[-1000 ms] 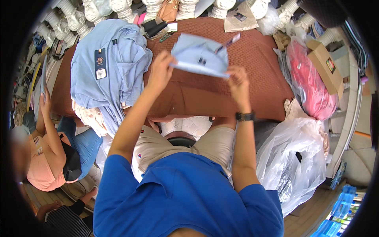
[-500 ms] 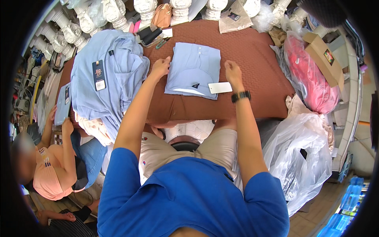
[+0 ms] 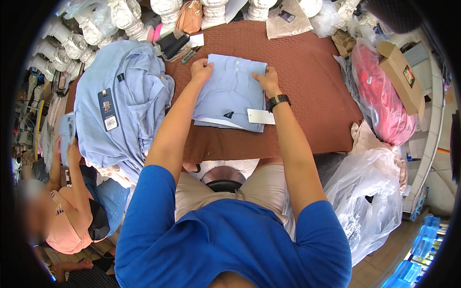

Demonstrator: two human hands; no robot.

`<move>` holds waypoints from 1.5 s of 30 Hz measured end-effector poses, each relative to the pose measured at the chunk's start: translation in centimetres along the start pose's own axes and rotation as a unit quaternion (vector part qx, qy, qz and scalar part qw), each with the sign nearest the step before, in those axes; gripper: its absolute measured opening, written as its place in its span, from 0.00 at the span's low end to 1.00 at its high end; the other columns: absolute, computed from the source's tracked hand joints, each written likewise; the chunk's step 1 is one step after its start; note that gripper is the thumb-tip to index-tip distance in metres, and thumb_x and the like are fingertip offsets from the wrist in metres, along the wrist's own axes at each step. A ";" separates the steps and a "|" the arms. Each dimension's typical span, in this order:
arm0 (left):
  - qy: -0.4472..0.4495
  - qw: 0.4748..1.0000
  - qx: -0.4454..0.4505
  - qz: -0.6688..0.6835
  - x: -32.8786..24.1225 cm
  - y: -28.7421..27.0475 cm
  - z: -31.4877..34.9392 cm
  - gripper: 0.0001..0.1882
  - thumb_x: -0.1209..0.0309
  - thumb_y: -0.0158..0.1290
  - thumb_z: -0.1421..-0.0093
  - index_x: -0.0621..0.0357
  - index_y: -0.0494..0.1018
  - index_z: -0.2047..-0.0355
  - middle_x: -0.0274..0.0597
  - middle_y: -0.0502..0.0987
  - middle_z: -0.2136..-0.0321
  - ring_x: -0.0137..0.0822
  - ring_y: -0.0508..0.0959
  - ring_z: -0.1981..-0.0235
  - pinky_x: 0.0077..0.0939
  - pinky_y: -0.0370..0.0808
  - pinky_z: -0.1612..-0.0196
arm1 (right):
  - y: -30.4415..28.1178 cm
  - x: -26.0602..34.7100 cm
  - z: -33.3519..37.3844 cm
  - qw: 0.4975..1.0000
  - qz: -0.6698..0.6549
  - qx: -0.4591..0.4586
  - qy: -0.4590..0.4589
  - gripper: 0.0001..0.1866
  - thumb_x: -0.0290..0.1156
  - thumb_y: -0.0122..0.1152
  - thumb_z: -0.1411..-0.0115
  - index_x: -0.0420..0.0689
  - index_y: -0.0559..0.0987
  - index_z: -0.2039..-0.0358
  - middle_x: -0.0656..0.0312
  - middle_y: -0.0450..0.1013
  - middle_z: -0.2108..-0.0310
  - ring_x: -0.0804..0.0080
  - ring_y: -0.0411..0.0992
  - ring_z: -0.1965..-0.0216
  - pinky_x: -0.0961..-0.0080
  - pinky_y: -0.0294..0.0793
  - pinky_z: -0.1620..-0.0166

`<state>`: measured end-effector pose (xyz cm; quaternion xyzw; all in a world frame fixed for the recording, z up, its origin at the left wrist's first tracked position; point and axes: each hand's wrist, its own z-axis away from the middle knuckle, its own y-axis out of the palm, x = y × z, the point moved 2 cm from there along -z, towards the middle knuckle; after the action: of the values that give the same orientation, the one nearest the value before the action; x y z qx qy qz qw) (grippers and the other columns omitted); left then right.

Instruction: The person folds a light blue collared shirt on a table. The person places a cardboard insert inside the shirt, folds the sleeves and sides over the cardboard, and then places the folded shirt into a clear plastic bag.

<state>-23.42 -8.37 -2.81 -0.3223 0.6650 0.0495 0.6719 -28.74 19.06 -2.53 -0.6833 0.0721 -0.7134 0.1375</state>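
A folded light blue shirt (image 3: 225, 91) lies on the brown textured cloth (image 3: 307, 96) in front of me, its buttoned placket at the far side. From its near right edge a blank white tag (image 3: 260, 116) sticks out. My left hand (image 3: 201, 71) is closed on the shirt's far left corner. On the opposite side my right hand (image 3: 267, 80), with a dark watch on the wrist, pinches the upper right edge, thumb on top. The fingertips beneath the fabric are hidden.
Left of my arm rises a heap of light blue shirts (image 3: 127, 96) with a dark label. A co-worker (image 3: 72, 211) sits beyond it, holding a folded blue garment. Bagged pink clothing (image 3: 379, 91), an open cardboard box (image 3: 401, 77) and clear plastic bags (image 3: 362, 197) lie rightward.
Both hands have come inward from beside the shirt and taken hold of its two sides. At the far left, the co-worker's blue garment has turned and shifted.
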 end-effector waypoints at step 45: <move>0.285 0.950 0.075 -0.107 -3.2 -7.8 22.3 0.05 0.77 0.61 0.47 0.61 0.75 0.71 0.42 0.73 0.71 0.45 0.71 0.62 0.35 0.70 0.59 | -5.2 8.0 10.7 0.994 0.025 0.093 -0.050 0.21 0.40 0.59 0.34 0.35 0.71 0.51 0.43 0.76 0.59 0.56 0.78 0.59 0.66 0.79 0.59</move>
<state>-0.69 -2.17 0.95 -0.3410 0.7920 -0.1669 0.4781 -18.81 22.56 7.25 -0.7002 0.0155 -0.6784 0.2218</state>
